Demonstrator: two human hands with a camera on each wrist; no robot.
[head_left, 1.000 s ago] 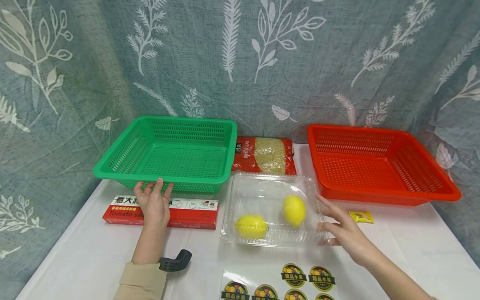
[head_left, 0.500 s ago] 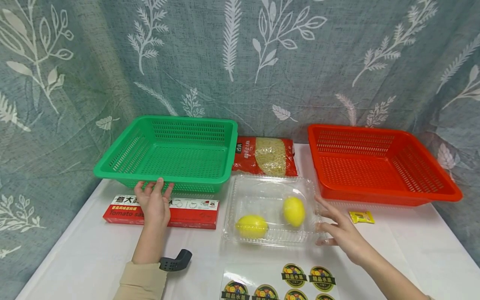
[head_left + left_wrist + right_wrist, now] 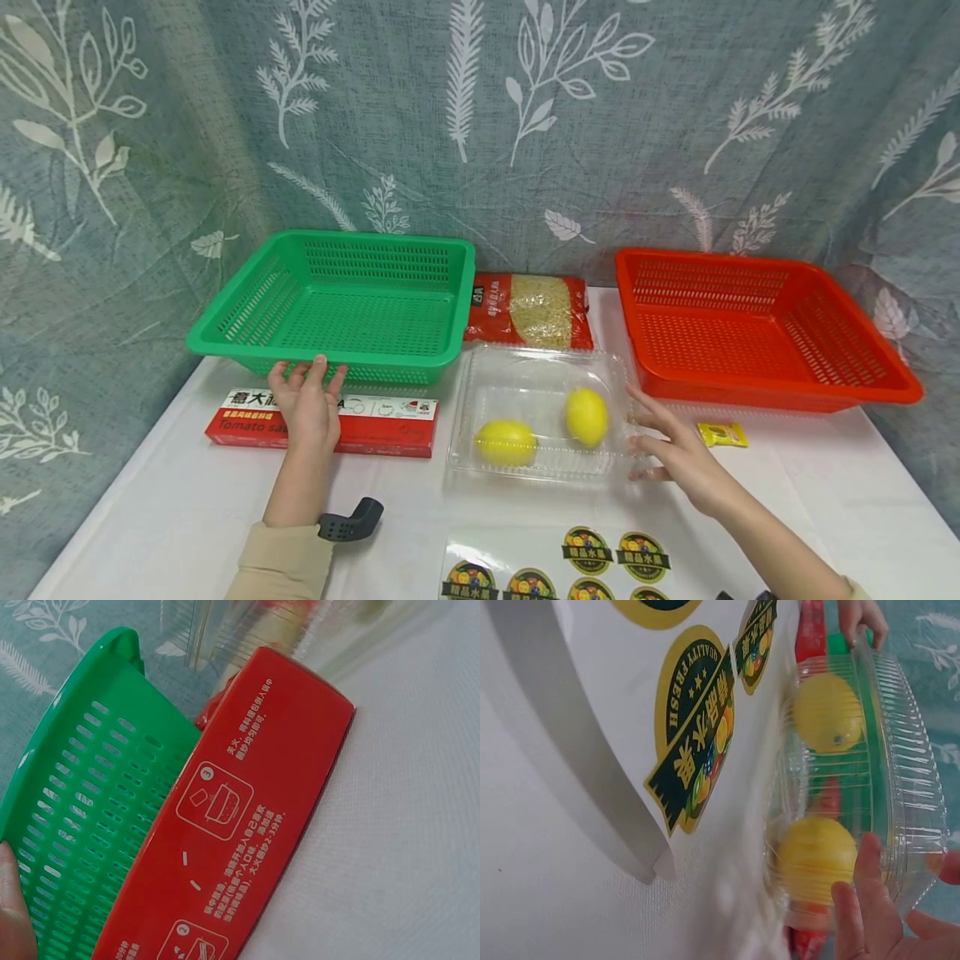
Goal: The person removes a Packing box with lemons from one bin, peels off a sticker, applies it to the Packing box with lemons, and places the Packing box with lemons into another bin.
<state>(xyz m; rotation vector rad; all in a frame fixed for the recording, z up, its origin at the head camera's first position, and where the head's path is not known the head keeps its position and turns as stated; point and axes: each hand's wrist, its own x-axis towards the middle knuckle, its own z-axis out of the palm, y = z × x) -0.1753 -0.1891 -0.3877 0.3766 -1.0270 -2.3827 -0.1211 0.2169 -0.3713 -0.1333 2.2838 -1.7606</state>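
From where I'm standing, the clear plastic hinged container (image 3: 542, 408) with two bright yellow lemons (image 3: 506, 442) inside sits at the centre of the table. Taking that as the clock's middle, the bare right hand (image 3: 684, 467) is at three o'clock, its fingers spread and reaching to the container's side, pinching nothing I can see. A slatted green plastic basket (image 3: 405, 363) is at ten o'clock; the left hand (image 3: 309, 408) has its fingers apart, tips against the basket's near side, above a flat red-and-white cardboard box (image 3: 390, 435).

What worries me is the plastic: thin and slick. A push from three o'clock alone could skid it towards nine and set the lemons rolling, since no hand braces the opposite side. I can't tell whether the lid is latched; if it isn't, a lift by the lid could spill the fruit. A shove away could crumple the red bag (image 3: 547, 310) at twelve, and a sagging forearm could drag the glossy white sticker sheet (image 3: 525, 546) at six.
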